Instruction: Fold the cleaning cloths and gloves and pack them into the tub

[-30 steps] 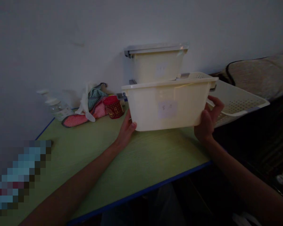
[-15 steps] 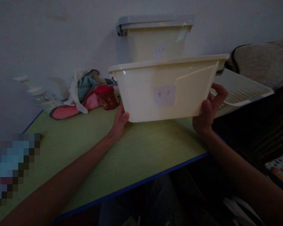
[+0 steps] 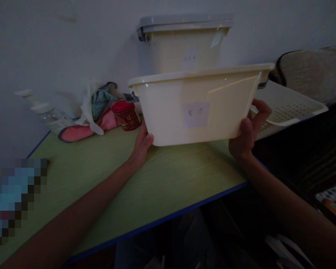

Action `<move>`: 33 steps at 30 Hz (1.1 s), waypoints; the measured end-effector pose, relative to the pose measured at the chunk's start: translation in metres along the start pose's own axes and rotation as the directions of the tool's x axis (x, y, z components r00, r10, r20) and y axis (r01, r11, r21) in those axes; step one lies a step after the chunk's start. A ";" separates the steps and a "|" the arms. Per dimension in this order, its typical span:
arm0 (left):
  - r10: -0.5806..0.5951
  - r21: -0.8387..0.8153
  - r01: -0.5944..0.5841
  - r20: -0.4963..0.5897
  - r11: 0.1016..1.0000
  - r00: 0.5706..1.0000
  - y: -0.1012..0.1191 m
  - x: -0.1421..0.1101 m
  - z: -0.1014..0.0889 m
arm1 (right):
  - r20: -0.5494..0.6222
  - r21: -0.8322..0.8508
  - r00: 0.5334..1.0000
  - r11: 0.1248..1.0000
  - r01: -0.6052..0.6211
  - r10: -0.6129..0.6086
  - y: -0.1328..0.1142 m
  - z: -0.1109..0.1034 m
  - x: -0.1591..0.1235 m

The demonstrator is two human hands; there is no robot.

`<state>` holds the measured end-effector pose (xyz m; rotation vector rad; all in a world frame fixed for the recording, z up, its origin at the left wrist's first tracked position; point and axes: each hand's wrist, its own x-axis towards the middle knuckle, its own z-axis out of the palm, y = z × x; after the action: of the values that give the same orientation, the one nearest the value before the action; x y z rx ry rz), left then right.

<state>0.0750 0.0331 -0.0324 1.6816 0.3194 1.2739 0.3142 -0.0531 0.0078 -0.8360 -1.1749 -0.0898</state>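
Note:
Between my two hands is a cream plastic storage box (image 3: 162,112) with grey side clips and a handwritten paper label (image 3: 196,114) on its front. My left hand (image 3: 141,147) grips its lower left corner, thumb on the front and fingers hidden behind. On the opposite side my right hand (image 3: 248,132) holds the lower right corner, its index finger bent away from the wall of the box. The box appears raised above the green table (image 3: 168,186). Behind it stands a similar box (image 3: 170,48) with a grey lid (image 3: 184,22), its lower part hidden.
Left of the boxes are a red tin (image 3: 126,116), a pink cloth (image 3: 78,132), a teal cloth (image 3: 102,99) and a clear pump bottle (image 3: 49,117). A white perforated basket (image 3: 291,108) stands at the right, beside a beige cushion-like thing (image 3: 313,74). A pixelated object (image 3: 14,194) lies at the left.
Compared with one second ago, the held box looks larger and higher in view, and the surroundings have shifted up and left on the table side. Both hands keep their hold; the last half second shows little movement.

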 end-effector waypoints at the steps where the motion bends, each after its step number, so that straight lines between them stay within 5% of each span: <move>1: 0.002 0.002 -0.002 -0.003 1.000 1.000 0.000 0.000 0.000 | 0.000 0.012 1.000 1.000 0.003 -0.003 0.000 0.000 0.000; 10: -0.013 0.017 0.013 0.000 1.000 1.000 -0.002 -0.002 -0.001 | -0.005 -0.081 0.997 0.994 -0.074 0.074 -0.003 0.000 -0.001; 20: -0.072 0.130 0.073 -0.007 0.989 0.997 0.011 0.000 0.009 | -0.048 0.082 0.987 0.986 -0.147 0.151 0.007 -0.002 0.003; 33: -0.139 0.209 0.157 -0.099 0.965 0.985 -0.003 -0.001 0.010 | -0.079 -0.182 0.954 0.937 -0.299 0.289 0.024 -0.011 -0.004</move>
<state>0.0841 0.0290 -0.0350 1.7518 0.6421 1.2342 0.3323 -0.0448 -0.0096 -1.1668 -0.9912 0.0222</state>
